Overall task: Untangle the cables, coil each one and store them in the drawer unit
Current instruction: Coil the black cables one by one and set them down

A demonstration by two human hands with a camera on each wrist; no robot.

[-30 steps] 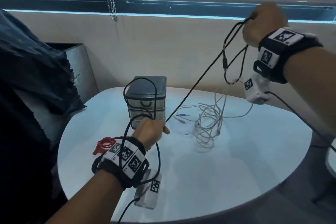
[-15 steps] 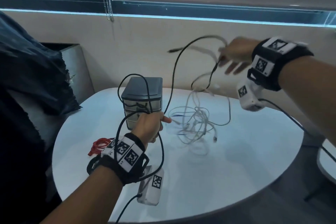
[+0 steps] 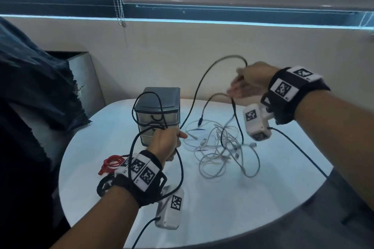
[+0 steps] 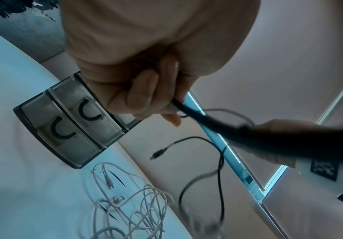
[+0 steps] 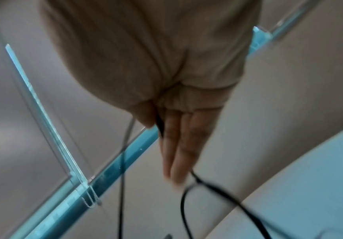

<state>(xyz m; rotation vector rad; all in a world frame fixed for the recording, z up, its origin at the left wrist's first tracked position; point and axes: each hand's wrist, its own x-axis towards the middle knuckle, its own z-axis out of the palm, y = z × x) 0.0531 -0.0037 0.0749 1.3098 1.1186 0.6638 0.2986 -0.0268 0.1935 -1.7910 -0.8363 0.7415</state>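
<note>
My left hand [image 3: 166, 141] grips several loops of a black cable [image 3: 199, 85] just in front of the grey drawer unit [image 3: 157, 107]; its fingers [image 4: 146, 100] are curled round the strand. The cable arcs up and right to my right hand [image 3: 242, 87], held above the table's far side. There the thumb presses the cable [image 5: 160, 124] against straight fingers [image 5: 176, 153]. A free plug end [image 3: 200, 121] dangles above the white cable tangle [image 3: 218, 147], which lies on the table with a stretch of the black cable running into it.
A coiled red cable [image 3: 110, 164] lies on the round white table [image 3: 242, 208] left of my left wrist. The drawer unit [image 4: 68, 129] has its drawers closed. A dark cloth-covered chair [image 3: 40, 87] stands at the left, and a wall with a window is behind.
My right hand has dropped from high at the right toward the table's middle. The black cable went from taut to a slack arc, and the white tangle settled on the table.
</note>
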